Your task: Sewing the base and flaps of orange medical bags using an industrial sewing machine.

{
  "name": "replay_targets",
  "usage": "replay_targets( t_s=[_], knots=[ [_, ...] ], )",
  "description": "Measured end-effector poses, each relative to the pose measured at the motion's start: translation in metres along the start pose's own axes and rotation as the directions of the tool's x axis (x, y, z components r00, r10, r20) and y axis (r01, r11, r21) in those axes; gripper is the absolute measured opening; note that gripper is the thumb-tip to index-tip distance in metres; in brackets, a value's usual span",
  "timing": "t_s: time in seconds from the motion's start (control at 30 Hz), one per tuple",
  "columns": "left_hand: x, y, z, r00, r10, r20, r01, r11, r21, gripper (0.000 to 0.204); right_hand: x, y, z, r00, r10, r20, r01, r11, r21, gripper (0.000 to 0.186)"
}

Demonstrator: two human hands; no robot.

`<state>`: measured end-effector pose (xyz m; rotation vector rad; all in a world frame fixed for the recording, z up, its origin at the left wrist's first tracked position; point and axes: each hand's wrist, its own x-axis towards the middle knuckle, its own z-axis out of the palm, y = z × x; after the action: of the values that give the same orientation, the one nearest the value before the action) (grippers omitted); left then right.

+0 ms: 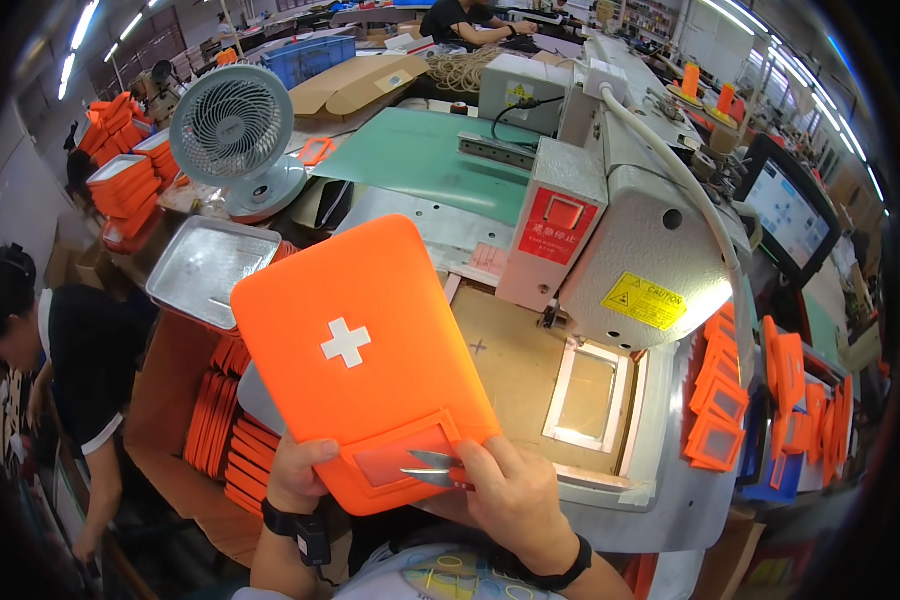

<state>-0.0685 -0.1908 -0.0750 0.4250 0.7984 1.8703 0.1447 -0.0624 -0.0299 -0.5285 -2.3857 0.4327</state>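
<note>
we hold an orange case point(360, 290) tilted in front of us, over the near side of the machine's surface point(670, 510). a white cross point(346, 342) sits on its face, and below that is a small clear window point(395, 462) in an orange frame. our left hand point(298, 472) grips the lower left edge, thumb on top; we cannot see its fingers underneath. our right hand point(515, 498) is closed around small snips point(435, 470) by the lower right corner. the blades stand apart over the window, pointing left; we cannot tell whether they touch it.

just beyond the case, a pale rectangular frame point(610, 410) lies on a tan plate point(505, 350) beneath the grey sewing machine point(640, 260). to our right, orange window pieces point(715, 435) lie overlapping, with a dark monitor point(790, 205) farther back. to our left, orange panels point(215, 420) stand packed in a cardboard box point(165, 400), near a metal tray point(210, 265). past the tray stands a grey fan point(232, 130), beside a green sheet point(420, 155). at far left, a co-worker point(80, 350) in a dark top bends down.
</note>
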Motion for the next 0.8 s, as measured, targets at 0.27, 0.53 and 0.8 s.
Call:
replay_targets(
  t_s=[0.27,0.53,0.8],
  knots=[
    [0.004,-0.004,0.0,1.0,-0.005,0.011,0.005,1.0,-0.005,0.067,0.003,-0.001,-0.005,1.0,0.031,-0.001,-0.031,1.0,-0.006,0.032],
    [-0.012,-0.001,-0.006,0.991,0.002,-0.132,-0.023,0.988,-0.156,0.06,0.001,-0.008,-0.003,0.981,0.196,0.018,-0.195,0.958,0.208,0.031],
    [-0.006,0.005,0.07,0.999,-0.004,0.036,0.011,0.979,-0.202,0.055,0.007,-0.029,-0.017,0.991,-0.126,-0.038,0.131,0.969,0.209,0.055]
  ],
)
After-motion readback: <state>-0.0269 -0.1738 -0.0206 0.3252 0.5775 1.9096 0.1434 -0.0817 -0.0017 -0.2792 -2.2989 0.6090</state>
